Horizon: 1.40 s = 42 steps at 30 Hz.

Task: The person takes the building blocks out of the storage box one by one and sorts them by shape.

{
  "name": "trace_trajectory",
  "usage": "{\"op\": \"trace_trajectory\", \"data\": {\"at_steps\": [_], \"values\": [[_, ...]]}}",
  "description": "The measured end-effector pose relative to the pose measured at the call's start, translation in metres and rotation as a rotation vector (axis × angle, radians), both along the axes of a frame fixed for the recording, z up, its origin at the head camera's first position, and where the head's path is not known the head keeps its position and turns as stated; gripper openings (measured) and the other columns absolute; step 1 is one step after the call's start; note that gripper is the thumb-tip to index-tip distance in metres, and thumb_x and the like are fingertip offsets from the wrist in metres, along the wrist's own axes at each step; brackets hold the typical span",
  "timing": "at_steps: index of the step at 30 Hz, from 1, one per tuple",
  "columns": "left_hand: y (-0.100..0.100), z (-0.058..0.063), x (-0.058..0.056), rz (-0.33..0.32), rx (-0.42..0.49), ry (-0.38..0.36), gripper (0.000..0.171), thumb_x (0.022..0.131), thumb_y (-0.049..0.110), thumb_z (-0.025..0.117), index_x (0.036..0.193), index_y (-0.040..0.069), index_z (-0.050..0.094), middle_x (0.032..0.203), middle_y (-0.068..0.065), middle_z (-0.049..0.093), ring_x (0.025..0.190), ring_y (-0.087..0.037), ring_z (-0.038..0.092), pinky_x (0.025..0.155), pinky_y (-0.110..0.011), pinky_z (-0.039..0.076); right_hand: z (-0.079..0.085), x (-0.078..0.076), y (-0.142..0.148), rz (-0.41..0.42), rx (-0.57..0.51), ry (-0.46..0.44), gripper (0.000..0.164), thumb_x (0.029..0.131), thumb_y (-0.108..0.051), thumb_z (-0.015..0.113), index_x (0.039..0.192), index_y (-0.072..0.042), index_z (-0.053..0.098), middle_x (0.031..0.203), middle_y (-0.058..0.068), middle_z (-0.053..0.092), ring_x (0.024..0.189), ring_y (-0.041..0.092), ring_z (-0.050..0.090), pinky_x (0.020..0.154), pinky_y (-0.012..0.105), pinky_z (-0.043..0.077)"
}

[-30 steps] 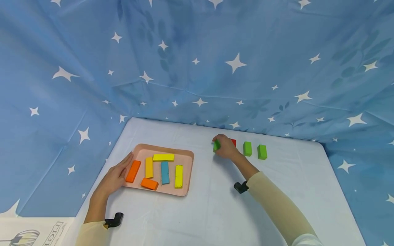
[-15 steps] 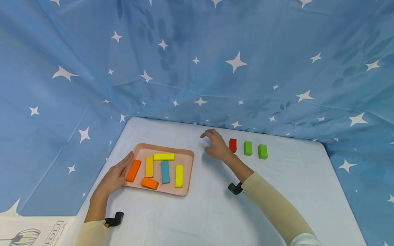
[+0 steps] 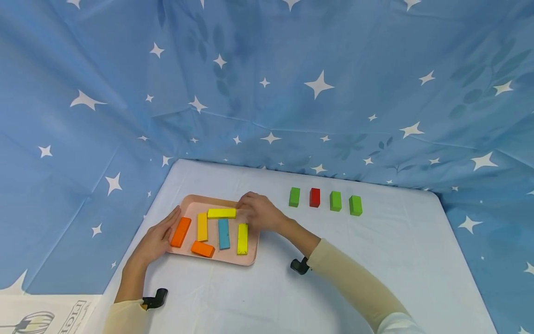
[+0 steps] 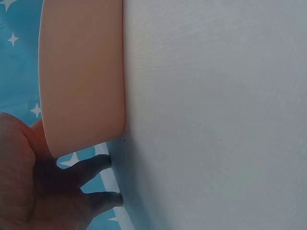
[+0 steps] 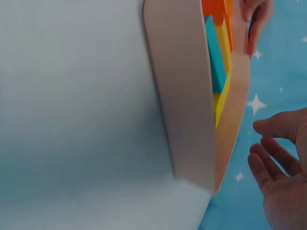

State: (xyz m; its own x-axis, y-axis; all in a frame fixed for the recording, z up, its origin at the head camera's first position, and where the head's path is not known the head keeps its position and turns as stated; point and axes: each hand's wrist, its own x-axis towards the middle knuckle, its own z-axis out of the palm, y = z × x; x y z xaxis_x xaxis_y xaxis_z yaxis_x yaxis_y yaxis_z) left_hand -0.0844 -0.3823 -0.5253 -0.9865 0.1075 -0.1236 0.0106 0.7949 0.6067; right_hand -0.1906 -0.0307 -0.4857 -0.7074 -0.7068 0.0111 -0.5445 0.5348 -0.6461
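Observation:
My left hand (image 3: 153,242) rests along the left wall of a shallow pink tray (image 3: 232,239), fingers extended. In the left wrist view, the fingers spread beneath the tray's corner (image 4: 81,86). My right hand (image 3: 262,214) is over the tray's far right corner, with nothing visible between its thumb and fingers in the right wrist view. In the tray lie a yellow block (image 3: 242,241) nearest that hand, another yellow block (image 3: 222,213), a blue block (image 3: 224,234), an amber block (image 3: 202,227) and two orange blocks, one long (image 3: 181,233) and one near the front wall (image 3: 203,249).
Right of the tray, a green block (image 3: 294,197), a red block (image 3: 314,197) and two more green blocks, one inner (image 3: 335,201) and one outermost (image 3: 355,205), stand in a spaced row on the white table (image 3: 375,260). A blue starry curtain (image 3: 267,102) hangs behind.
My right hand let go of the leftmost green block, which now stands at the row's left end. The hand then moved left to the tray. My left hand stayed put.

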Motion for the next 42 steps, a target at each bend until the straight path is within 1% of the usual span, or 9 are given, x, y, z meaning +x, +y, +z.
{"op": "trace_trajectory", "data": {"at_steps": [3, 7, 11, 15, 20, 25, 29, 37, 42], "values": [[0.000, 0.000, 0.001, 0.001, 0.001, 0.000, 0.060, 0.111, 0.009, 0.044, 0.166, 0.016, 0.022, 0.175, -0.009, 0.019, 0.158, -0.045, 0.023, 0.123, -0.067, 0.025, 0.002, 0.012, -0.019, 0.098, 0.004, -0.014, 0.039, 0.090, 0.004, 0.065, 0.125, -0.014, 0.070, 0.130, -0.003, 0.066, 0.119, 0.021, 0.063, 0.104, 0.030, 0.055], [0.000, -0.001, 0.001, 0.004, 0.004, 0.001, 0.061, 0.111, 0.010, 0.044, 0.167, 0.018, 0.022, 0.175, -0.008, 0.019, 0.158, -0.045, 0.023, 0.123, -0.067, 0.025, 0.003, 0.029, -0.042, 0.230, -0.016, -0.056, 0.040, 0.091, 0.006, 0.067, 0.126, -0.013, 0.071, 0.131, -0.005, 0.067, 0.118, 0.019, 0.064, 0.103, 0.021, 0.053], [-0.002, -0.003, 0.000, -0.003, 0.000, 0.009, 0.060, 0.111, 0.010, 0.045, 0.166, 0.017, 0.022, 0.174, -0.009, 0.020, 0.157, -0.046, 0.025, 0.122, -0.067, 0.026, -0.001, 0.040, -0.059, 0.362, -0.011, -0.085, 0.050, 0.086, 0.011, 0.065, 0.128, -0.016, 0.070, 0.131, -0.010, 0.066, 0.123, 0.013, 0.060, 0.110, 0.016, 0.045], [-0.003, -0.004, 0.000, -0.010, 0.002, 0.023, 0.060, 0.110, 0.009, 0.045, 0.166, 0.015, 0.024, 0.174, -0.009, 0.021, 0.156, -0.046, 0.027, 0.122, -0.067, 0.027, -0.003, 0.048, -0.070, 0.448, 0.040, -0.058, 0.060, 0.084, 0.012, 0.065, 0.134, -0.021, 0.068, 0.136, -0.014, 0.064, 0.128, 0.005, 0.054, 0.115, 0.014, 0.038], [-0.002, -0.005, -0.001, -0.010, 0.014, 0.025, 0.060, 0.110, 0.008, 0.046, 0.166, 0.015, 0.025, 0.174, -0.009, 0.022, 0.156, -0.046, 0.027, 0.122, -0.068, 0.027, -0.006, 0.057, -0.078, 0.461, 0.124, -0.063, 0.061, 0.090, 0.011, 0.064, 0.137, -0.028, 0.067, 0.146, -0.018, 0.059, 0.132, 0.002, 0.050, 0.114, 0.014, 0.038], [-0.002, -0.005, 0.000, -0.004, 0.021, 0.027, 0.060, 0.110, 0.009, 0.046, 0.166, 0.016, 0.025, 0.174, -0.007, 0.022, 0.156, -0.045, 0.027, 0.122, -0.068, 0.027, -0.011, 0.061, -0.082, 0.448, 0.157, -0.065, 0.061, 0.090, 0.010, 0.068, 0.134, -0.032, 0.068, 0.148, -0.020, 0.057, 0.123, 0.004, 0.050, 0.104, 0.010, 0.042], [-0.002, -0.005, 0.000, 0.002, 0.016, 0.021, 0.060, 0.111, 0.010, 0.046, 0.166, 0.017, 0.024, 0.174, -0.007, 0.022, 0.156, -0.045, 0.027, 0.122, -0.068, 0.027, -0.014, 0.062, -0.084, 0.452, 0.186, -0.043, 0.063, 0.090, 0.008, 0.071, 0.137, -0.033, 0.067, 0.151, -0.021, 0.054, 0.119, 0.004, 0.049, 0.099, 0.009, 0.042], [-0.001, -0.004, 0.000, 0.005, 0.010, 0.016, 0.061, 0.110, 0.009, 0.046, 0.166, 0.017, 0.024, 0.174, -0.008, 0.021, 0.156, -0.046, 0.027, 0.122, -0.068, 0.027, -0.017, 0.063, -0.085, 0.469, 0.230, -0.024, 0.063, 0.094, 0.002, 0.071, 0.145, -0.034, 0.061, 0.159, -0.023, 0.044, 0.125, 0.002, 0.049, 0.109, 0.011, 0.039], [-0.001, -0.004, 0.000, 0.010, 0.014, 0.011, 0.061, 0.110, 0.009, 0.046, 0.166, 0.018, 0.024, 0.174, -0.007, 0.021, 0.157, -0.045, 0.026, 0.122, -0.068, 0.026, -0.019, 0.062, -0.086, 0.475, 0.247, 0.004, 0.064, 0.097, -0.001, 0.070, 0.149, -0.036, 0.057, 0.162, -0.025, 0.040, 0.135, 0.002, 0.048, 0.117, 0.015, 0.038]]}}
